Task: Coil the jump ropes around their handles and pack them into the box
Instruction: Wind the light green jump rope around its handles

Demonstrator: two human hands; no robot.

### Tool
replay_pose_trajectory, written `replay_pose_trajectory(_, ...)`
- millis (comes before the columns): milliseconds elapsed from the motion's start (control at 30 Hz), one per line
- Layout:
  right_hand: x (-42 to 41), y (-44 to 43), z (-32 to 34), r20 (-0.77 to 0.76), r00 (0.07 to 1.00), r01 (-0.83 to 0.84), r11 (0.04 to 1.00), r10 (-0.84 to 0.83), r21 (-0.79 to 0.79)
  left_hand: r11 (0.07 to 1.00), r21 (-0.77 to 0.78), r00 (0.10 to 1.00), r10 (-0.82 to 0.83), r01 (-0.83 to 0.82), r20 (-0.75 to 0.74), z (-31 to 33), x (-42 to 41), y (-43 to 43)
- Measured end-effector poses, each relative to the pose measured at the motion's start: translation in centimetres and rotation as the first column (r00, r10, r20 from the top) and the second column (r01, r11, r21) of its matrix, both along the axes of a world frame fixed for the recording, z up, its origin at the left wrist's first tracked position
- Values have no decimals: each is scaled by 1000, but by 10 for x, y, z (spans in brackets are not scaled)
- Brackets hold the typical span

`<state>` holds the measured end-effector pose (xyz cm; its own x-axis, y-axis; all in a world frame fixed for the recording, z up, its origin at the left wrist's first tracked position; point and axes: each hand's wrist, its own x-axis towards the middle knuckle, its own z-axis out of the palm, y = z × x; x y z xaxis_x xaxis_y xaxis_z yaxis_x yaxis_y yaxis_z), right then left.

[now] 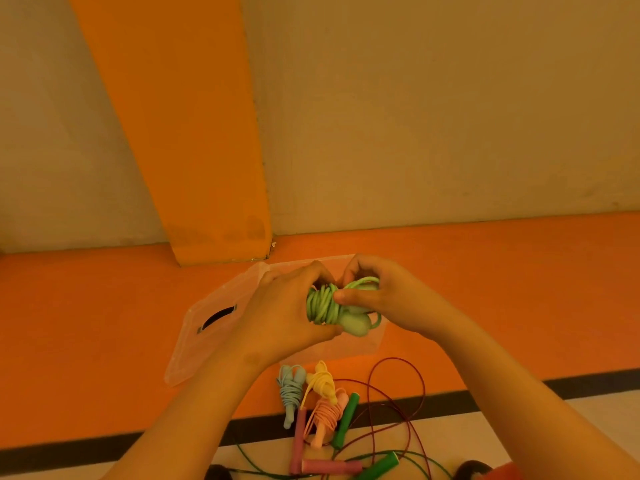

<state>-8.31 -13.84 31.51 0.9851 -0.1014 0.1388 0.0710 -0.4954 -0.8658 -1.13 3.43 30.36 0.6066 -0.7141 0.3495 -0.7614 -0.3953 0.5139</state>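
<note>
Inspecting the grip first, I record both hands clamped on the light-green jump rope [320, 303], which is held in the air just above the clear plastic box [194, 351] lying on the orange floor [104, 323]. The left hand [287, 306] has its fingers curled round the wound section, thumb underneath. The right hand [384, 299] presses its thumb onto the coil and hooks its fingers round a loop of cord at the top.

Risks, in my judgement:
- The last loop does not look tucked in. If the right hand lets go before the end is secured, the springy cord is likely to unwind.
- The pale-green handles [356, 325] stick out below the turns. A slack wrap could let them slide out on the way down into the box.
- Loose dark-red cord [394, 386] and the unwound ropes with pink handles [299, 441] and green handles [346, 420] overlap on the floor below, so lifting one may drag another.

Condition of the item: many close turns of thin, smooth green cord are bunched round the two handles, compact but uneven. Blue [291, 389], yellow [323, 381] and peach [327, 417] bundles lie wound beside the box, not yet packed.
</note>
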Motion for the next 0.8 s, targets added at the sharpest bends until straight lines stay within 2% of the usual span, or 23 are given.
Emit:
replay_pose_trajectory(100,0,-2,2,27,1000,10,995,-7,-103,999,54,999,-3,5,-46,-2,-3,-4)
replay_pose_trajectory(167,-2,1,1,28,999,-9,979,16,-205,990,133,973,-24,56,-230,-1,-1,-4)
replay_pose_trajectory(267,-6,11,-2,-26,991,-135,955,133,-264,946,227,824,-67,232,-563,-3,12,2)
replay_pose_trajectory(367,-9,16,-1,-17,983,-181,954,183,-237,907,220,697,-105,360,-709,-3,20,6)
replay_pose_trajectory(533,-13,14,5,-44,982,-186,970,182,-153,892,168,630,-154,420,-761,0,16,3)
replay_pose_trajectory(567,-12,12,5,-58,982,-185,973,178,-136,903,162,651,-153,398,-743,-1,15,2)
replay_pose_trajectory(700,-9,7,2,-76,982,-180,980,174,-82,932,221,836,-133,289,-533,-2,12,0)
replay_pose_trajectory(800,-9,8,0,-66,985,-164,983,159,-80,939,264,898,-88,218,-430,-3,12,1)
